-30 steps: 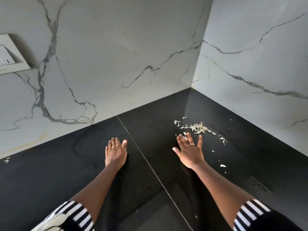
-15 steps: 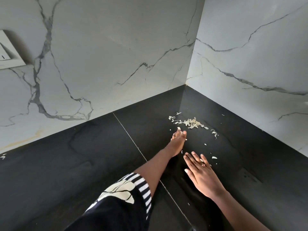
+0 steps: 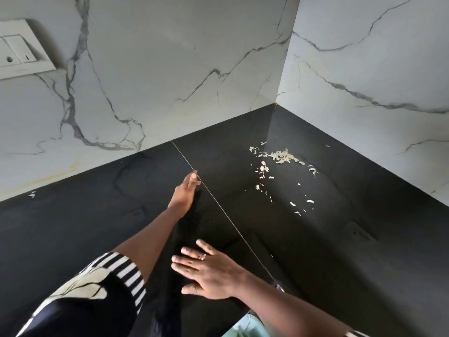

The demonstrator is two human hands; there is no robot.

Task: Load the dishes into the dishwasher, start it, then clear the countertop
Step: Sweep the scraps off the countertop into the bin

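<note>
A black stone countertop fills the corner below two marble walls. Pale scraps of peel lie scattered on it near the corner, with smaller bits trailing toward me. My left hand stretches out flat on edge over the counter's seam, fingers straight, left of the scraps and holding nothing. My right hand, with a ring on it, hovers flat and open near the counter's front edge, fingers pointing left, below my left forearm.
A white switch and socket plate is set in the left wall. One stray scrap lies at the counter's far left by the wall. Something pale green shows below the counter's front edge.
My left hand drew back left from the scraps, which it reached half a second ago. My right hand pulled back toward the front edge. Some scraps now trail toward me.
</note>
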